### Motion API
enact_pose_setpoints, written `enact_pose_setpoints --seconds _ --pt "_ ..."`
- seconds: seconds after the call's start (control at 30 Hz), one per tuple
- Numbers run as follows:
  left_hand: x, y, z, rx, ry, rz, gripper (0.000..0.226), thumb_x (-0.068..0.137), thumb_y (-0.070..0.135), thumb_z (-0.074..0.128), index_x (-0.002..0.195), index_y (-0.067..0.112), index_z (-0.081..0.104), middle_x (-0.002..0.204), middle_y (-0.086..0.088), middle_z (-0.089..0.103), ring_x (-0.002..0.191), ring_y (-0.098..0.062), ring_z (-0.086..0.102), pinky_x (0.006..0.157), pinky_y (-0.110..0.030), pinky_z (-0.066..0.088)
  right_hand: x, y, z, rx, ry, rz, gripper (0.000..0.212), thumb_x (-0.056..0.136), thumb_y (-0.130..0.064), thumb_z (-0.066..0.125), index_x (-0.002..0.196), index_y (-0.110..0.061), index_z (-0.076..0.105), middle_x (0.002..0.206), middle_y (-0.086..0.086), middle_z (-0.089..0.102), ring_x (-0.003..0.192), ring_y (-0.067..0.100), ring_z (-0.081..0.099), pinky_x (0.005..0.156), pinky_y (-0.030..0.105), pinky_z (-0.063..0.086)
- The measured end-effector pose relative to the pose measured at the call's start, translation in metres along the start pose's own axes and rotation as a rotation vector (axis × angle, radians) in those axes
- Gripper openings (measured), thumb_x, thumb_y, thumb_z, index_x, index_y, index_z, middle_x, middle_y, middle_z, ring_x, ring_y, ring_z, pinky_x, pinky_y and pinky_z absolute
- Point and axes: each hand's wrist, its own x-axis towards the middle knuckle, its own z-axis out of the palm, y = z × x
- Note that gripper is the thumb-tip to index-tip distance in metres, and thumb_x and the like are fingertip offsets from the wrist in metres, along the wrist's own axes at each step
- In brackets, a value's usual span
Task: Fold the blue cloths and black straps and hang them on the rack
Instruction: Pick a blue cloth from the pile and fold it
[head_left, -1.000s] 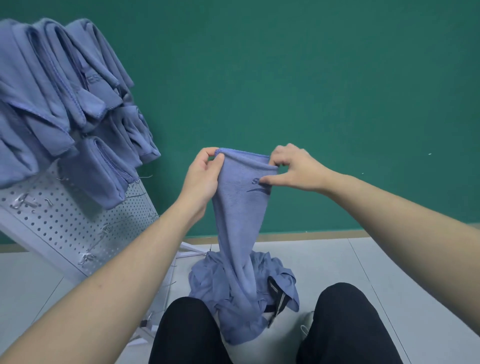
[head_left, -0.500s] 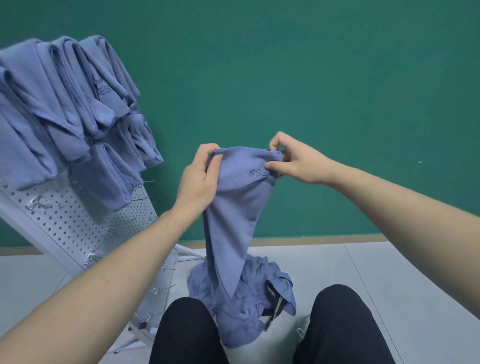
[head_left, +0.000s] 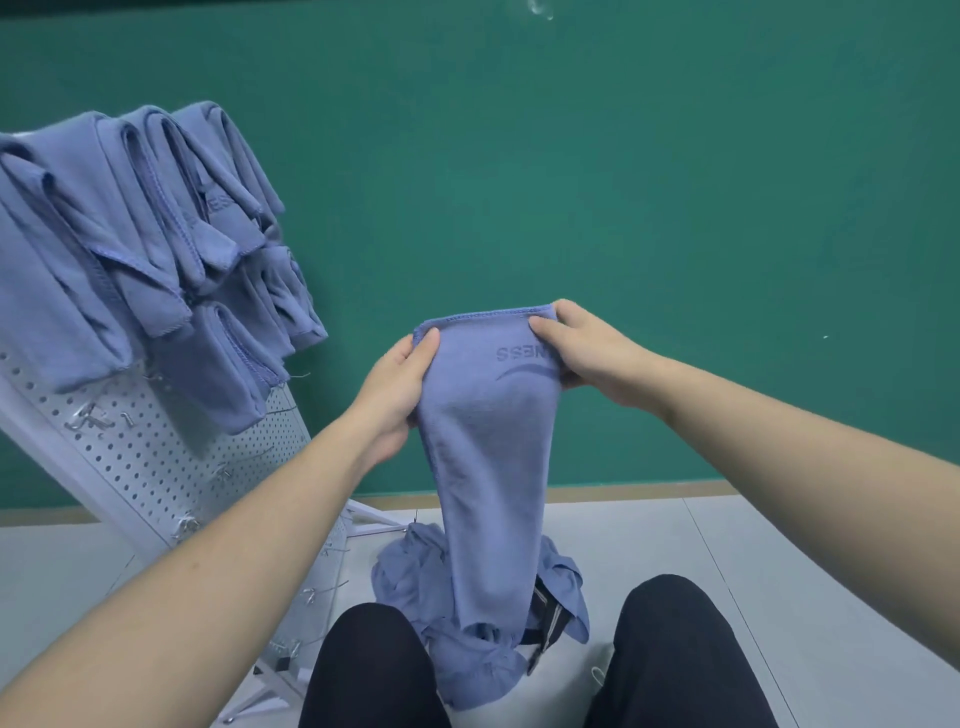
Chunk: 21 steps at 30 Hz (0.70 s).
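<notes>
A blue cloth (head_left: 488, 441) is hanging in the centre of the frame, stretched by its top edge between two hands. The left hand (head_left: 400, 384) is pinching the upper left corner with thumb over curled fingers; the right hand (head_left: 576, 348) is clamping the upper right corner the same way. The cloth's tail is trailing down into a heap of blue cloths (head_left: 467, 623) on the floor (head_left: 779, 571) between the person's knees, where a black strap (head_left: 545, 618) is poking out — how it is tangled there is hard to tell. At the upper left, folded cloths (head_left: 130, 249) are draping over a white pegboard rack (head_left: 156, 467). The risk, as I judge it, is the trailing end dragging the heap or strap upward, or the fold going crooked because the lower corners are hanging loose — unmatched edges would slide off a hook.
</notes>
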Motion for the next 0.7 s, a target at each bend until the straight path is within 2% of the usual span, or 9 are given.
enact_pose_setpoints --seconds 0.07,0.17,0.2,0.33,0.43,0.5,0.6,0.7 --pt "-0.007 0.0 0.008 -0.074 -0.009 -0.07 0.03 0.101 0.046 0.052 0.115 0.023 0.066 0.11 0.003 0.076 0.097 -0.013 0.072 0.08 -0.029 0.055 0.0 -0.003 0.007 -0.01 0.073 -0.042 0.018 0.103 -0.035 0.041 0.101 -0.02 0.051 0.097 -0.004 0.058 0.083 0.013 0.058 0.07 0.031 0.052" --pt "-0.019 -0.001 0.017 -0.198 -0.107 -0.24 0.048 0.096 0.058 0.05 0.117 0.019 0.069 0.113 -0.005 0.075 0.1 -0.016 0.073 0.088 -0.034 0.055 0.001 -0.006 0.016 0.128 0.097 0.025 0.018 0.103 -0.034 0.042 0.101 -0.018 0.051 0.099 -0.001 0.058 0.084 0.013 0.055 0.072 0.03 0.047" --pt "-0.023 -0.004 0.019 -0.229 -0.16 -0.271 0.049 0.095 0.057 0.052 0.115 0.017 0.071 0.113 -0.006 0.075 0.101 -0.017 0.073 0.091 -0.035 0.054 0.0 -0.007 0.019 0.185 0.087 0.051 0.017 0.103 -0.031 0.042 0.099 -0.018 0.051 0.097 -0.001 0.058 0.084 0.014 0.056 0.071 0.03 0.047" --pt "-0.038 -0.028 0.026 -0.322 -0.311 -0.231 0.023 0.088 0.019 0.063 0.103 0.01 0.078 0.111 -0.008 0.075 0.099 -0.017 0.072 0.086 -0.031 0.058 -0.003 -0.008 0.025 0.307 0.104 0.081 0.023 0.106 -0.022 0.04 0.085 -0.015 0.049 0.087 0.006 0.058 0.078 0.018 0.058 0.07 0.029 0.051" --pt "-0.039 -0.042 0.031 -0.359 -0.283 -0.178 0.029 0.096 0.003 0.055 0.123 0.006 0.065 0.121 -0.013 0.071 0.109 -0.023 0.069 0.096 -0.039 0.053 -0.004 -0.003 0.022 0.334 0.11 0.109 0.024 0.105 -0.027 0.046 0.085 -0.014 0.053 0.092 0.013 0.061 0.08 0.022 0.06 0.072 0.032 0.052" --pt "-0.037 -0.041 0.034 -0.341 -0.216 -0.161 0.028 0.099 0.002 0.052 0.125 0.006 0.062 0.119 -0.013 0.072 0.11 -0.024 0.069 0.095 -0.04 0.053 -0.01 0.001 0.02 0.409 0.07 0.177 0.033 0.1 -0.039 0.057 0.09 -0.008 0.064 0.096 0.013 0.072 0.083 0.024 0.069 0.08 0.036 0.056" --pt "-0.035 -0.032 0.037 -0.324 -0.166 -0.149 0.023 0.102 0.003 0.049 0.12 0.008 0.062 0.111 -0.01 0.075 0.102 -0.02 0.072 0.087 -0.036 0.056 -0.023 0.014 0.018 0.39 -0.106 0.204 0.04 0.095 -0.05 0.057 0.086 -0.016 0.077 0.1 0.007 0.077 0.093 0.022 0.073 0.088 0.033 0.055" --pt "-0.032 -0.025 0.034 -0.356 -0.138 -0.159 0.025 0.104 0.006 0.047 0.126 0.01 0.058 0.112 -0.008 0.075 0.103 -0.02 0.072 0.084 -0.036 0.056 -0.035 0.033 0.019 0.342 -0.242 0.197 0.037 0.096 -0.044 0.056 0.117 -0.018 0.072 0.115 0.002 0.075 0.113 0.018 0.068 0.101 0.034 0.049"
